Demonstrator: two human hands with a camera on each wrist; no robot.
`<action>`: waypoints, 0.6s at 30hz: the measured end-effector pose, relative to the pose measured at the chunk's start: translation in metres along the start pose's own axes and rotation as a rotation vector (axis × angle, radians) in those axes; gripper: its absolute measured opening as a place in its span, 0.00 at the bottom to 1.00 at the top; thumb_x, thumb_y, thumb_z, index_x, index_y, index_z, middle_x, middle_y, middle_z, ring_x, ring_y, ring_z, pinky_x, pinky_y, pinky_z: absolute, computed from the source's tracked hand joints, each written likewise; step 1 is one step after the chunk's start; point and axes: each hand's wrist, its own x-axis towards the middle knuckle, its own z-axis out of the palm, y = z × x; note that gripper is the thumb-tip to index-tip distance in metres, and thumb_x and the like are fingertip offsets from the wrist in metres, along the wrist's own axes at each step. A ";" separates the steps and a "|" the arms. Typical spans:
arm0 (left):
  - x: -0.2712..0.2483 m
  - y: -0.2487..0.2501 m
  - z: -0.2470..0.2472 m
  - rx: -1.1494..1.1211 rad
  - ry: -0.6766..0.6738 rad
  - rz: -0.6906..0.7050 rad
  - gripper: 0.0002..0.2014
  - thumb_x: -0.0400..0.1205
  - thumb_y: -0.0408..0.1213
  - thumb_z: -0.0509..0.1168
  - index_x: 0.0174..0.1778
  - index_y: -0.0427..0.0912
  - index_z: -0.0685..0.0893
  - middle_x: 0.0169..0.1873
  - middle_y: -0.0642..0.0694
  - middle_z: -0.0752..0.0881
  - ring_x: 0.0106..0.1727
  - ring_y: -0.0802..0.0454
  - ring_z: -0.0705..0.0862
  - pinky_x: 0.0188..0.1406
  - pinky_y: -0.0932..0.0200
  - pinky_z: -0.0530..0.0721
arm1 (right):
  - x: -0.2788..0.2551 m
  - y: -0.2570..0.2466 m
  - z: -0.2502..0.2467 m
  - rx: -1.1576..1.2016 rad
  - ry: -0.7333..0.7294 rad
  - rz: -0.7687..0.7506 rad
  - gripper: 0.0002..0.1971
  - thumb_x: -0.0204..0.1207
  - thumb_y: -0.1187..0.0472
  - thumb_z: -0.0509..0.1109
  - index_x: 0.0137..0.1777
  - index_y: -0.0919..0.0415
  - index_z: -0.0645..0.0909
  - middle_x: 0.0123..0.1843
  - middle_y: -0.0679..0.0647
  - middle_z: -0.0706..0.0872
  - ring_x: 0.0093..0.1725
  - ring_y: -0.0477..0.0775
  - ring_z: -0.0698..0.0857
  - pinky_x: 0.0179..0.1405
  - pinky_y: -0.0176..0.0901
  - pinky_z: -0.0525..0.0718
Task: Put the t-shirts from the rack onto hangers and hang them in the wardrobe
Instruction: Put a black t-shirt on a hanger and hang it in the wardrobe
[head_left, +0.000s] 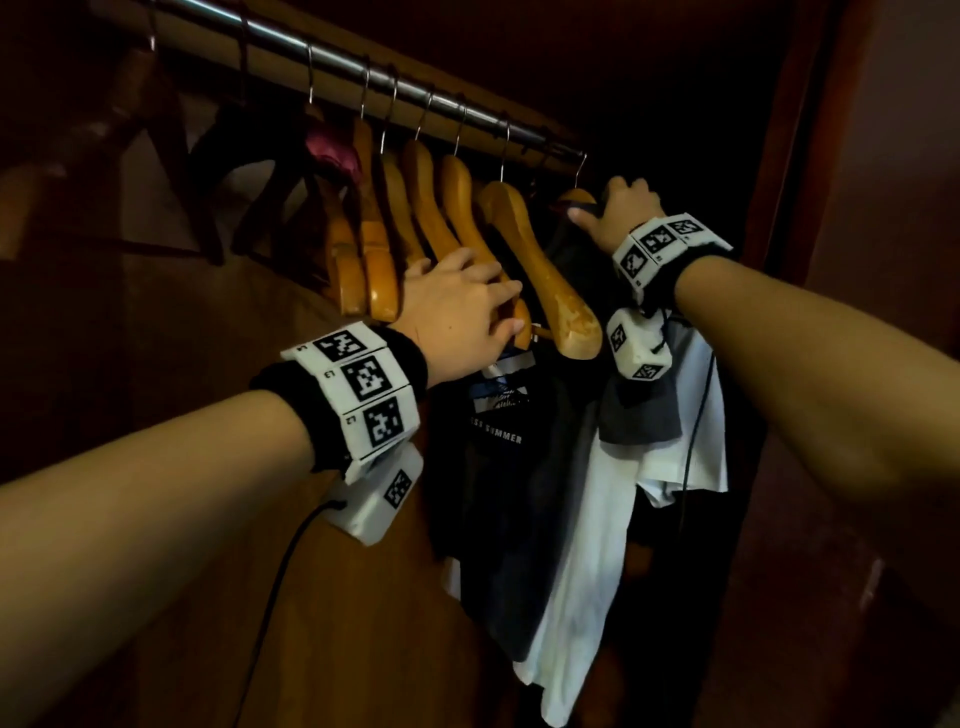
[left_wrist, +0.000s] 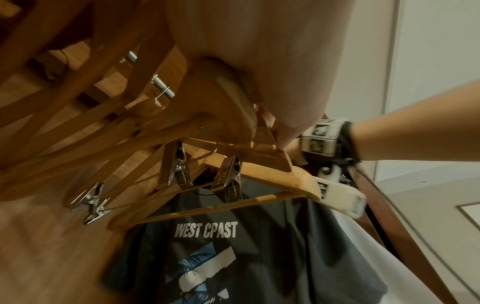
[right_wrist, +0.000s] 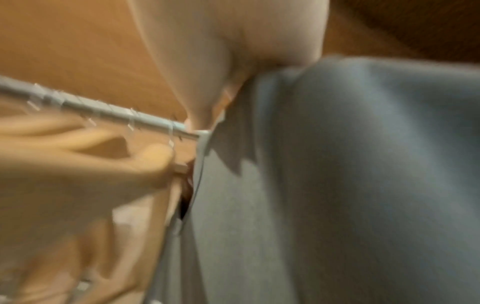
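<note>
Both forearms reached into the wardrobe in the head view: the left hand (head_left: 457, 306) lay open against bare wooden hangers (head_left: 540, 270), while the right hand (head_left: 621, 210) gripped a hanger (head_left: 577, 196) under the rail (head_left: 332, 57). Left wrist view showed a black printed t-shirt (left_wrist: 207, 246) below. Right wrist view was blurred, filled by grey t-shirt (right_wrist: 337, 174) fabric touching the palm.

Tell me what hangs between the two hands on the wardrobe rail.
In the head view, one empty wooden hanger hangs between the left hand and right hand.
</note>
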 end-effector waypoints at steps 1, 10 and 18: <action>0.000 0.000 0.000 0.000 0.000 -0.001 0.24 0.84 0.56 0.52 0.77 0.59 0.66 0.78 0.56 0.66 0.81 0.51 0.56 0.74 0.40 0.61 | -0.002 0.002 -0.003 0.038 0.044 -0.023 0.31 0.80 0.43 0.62 0.74 0.65 0.67 0.73 0.68 0.69 0.72 0.69 0.70 0.67 0.59 0.72; 0.001 0.001 0.001 -0.009 0.023 -0.002 0.24 0.84 0.55 0.53 0.77 0.58 0.68 0.78 0.55 0.67 0.81 0.50 0.57 0.74 0.41 0.60 | -0.060 0.002 -0.024 0.310 0.007 -0.166 0.18 0.79 0.46 0.64 0.59 0.59 0.79 0.55 0.56 0.83 0.55 0.53 0.81 0.47 0.39 0.73; -0.001 0.003 0.002 -0.019 0.065 0.026 0.23 0.83 0.53 0.55 0.75 0.54 0.71 0.75 0.51 0.71 0.79 0.47 0.61 0.73 0.41 0.61 | -0.101 0.003 -0.018 0.215 -0.240 -0.005 0.27 0.76 0.45 0.68 0.68 0.62 0.72 0.62 0.60 0.81 0.60 0.58 0.81 0.53 0.46 0.76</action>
